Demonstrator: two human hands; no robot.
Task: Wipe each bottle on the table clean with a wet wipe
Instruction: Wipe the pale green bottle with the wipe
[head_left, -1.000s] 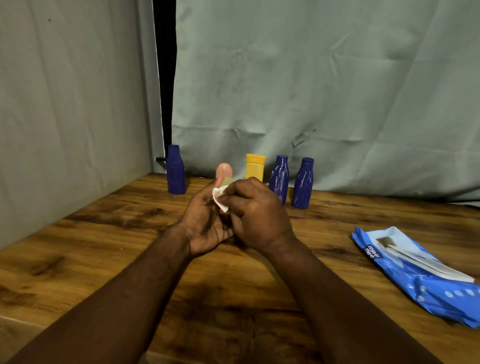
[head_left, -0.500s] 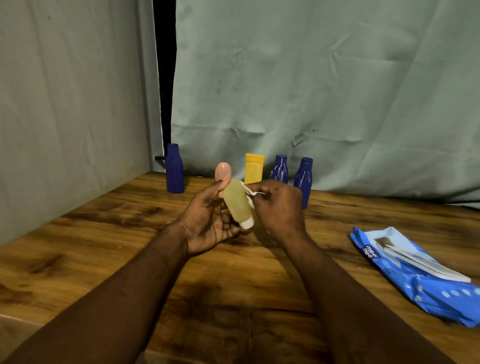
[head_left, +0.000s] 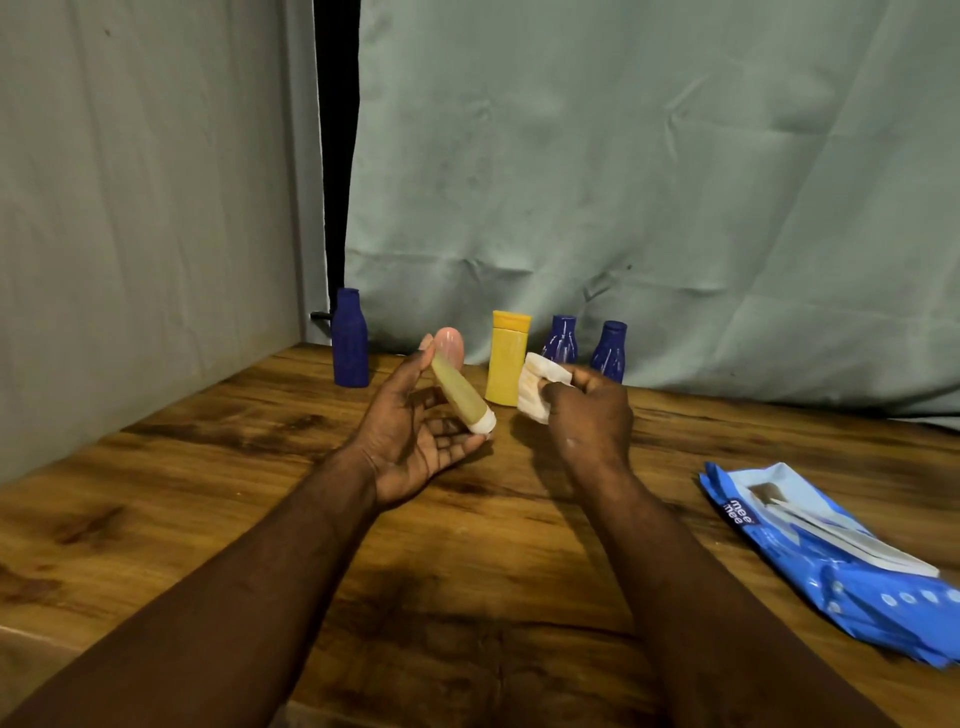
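Observation:
My left hand (head_left: 415, 431) lies palm up above the table and holds a small yellowish bottle (head_left: 460, 392) with a white cap, thumb at its upper end and fingertips under the cap. My right hand (head_left: 592, 415) grips a folded white wet wipe (head_left: 535, 387) a little to the right of that bottle, apart from it. A yellow bottle (head_left: 505, 366) and three dark blue bottles (head_left: 350, 340) (head_left: 560, 340) (head_left: 609, 351) stand along the back of the wooden table (head_left: 208, 467). A rounded pink thing (head_left: 451, 343) shows just behind the held bottle's top; whether it is separate I cannot tell.
A blue pack of wet wipes (head_left: 841, 561) lies at the right side of the table, its flap open. Grey cloth hangs behind the table and a grey wall runs along its left edge.
My right hand, which covered the small bottle with the wipe, has drawn away to the right with the wipe. The bottle is now uncovered in my left hand, which has opened out.

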